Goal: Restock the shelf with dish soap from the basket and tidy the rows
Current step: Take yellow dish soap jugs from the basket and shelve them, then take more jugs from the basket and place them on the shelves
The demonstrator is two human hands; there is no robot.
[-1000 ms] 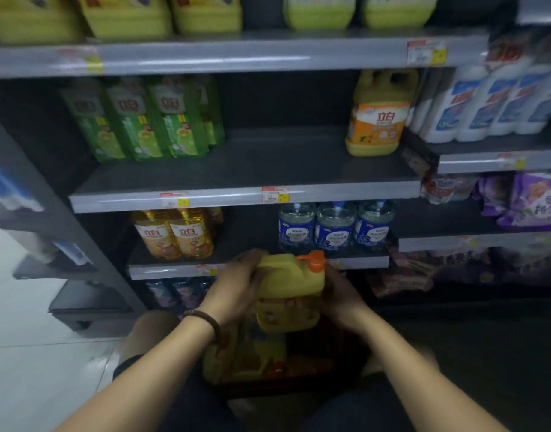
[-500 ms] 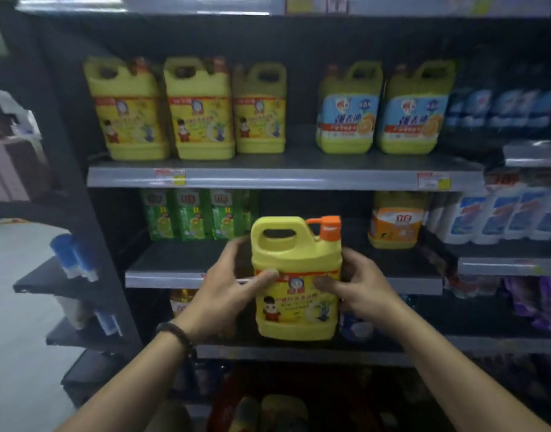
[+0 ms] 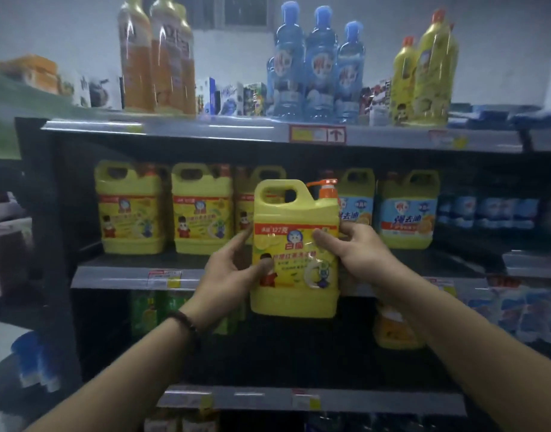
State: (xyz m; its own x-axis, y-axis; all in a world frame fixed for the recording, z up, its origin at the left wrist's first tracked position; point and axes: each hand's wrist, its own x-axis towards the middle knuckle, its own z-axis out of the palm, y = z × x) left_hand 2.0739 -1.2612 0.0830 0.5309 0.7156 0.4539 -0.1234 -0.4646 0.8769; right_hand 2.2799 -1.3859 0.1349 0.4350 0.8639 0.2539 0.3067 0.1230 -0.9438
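Observation:
A big yellow dish soap jug [image 3: 294, 260] with an orange pump cap is held upright in the air in front of the shelf. My left hand [image 3: 229, 269] grips its left side, thumb on the label. My right hand [image 3: 358, 247] grips its right side. Behind it a row of matching yellow jugs [image 3: 201, 210] stands on the shelf board [image 3: 124, 277], with a third jug [image 3: 246, 210] partly hidden by the held one. The basket is out of view.
Two yellow jugs with blue labels [image 3: 406, 210] stand to the right on the same shelf. Tall orange, blue and yellow bottles [image 3: 318, 67] line the top shelf. Green bottles [image 3: 146, 310] and an orange jug [image 3: 392, 328] sit on the shelf below.
Both hands have lifted the jug from the basket up to the level of the yellow-jug shelf. The view has tilted upward, showing the top shelf.

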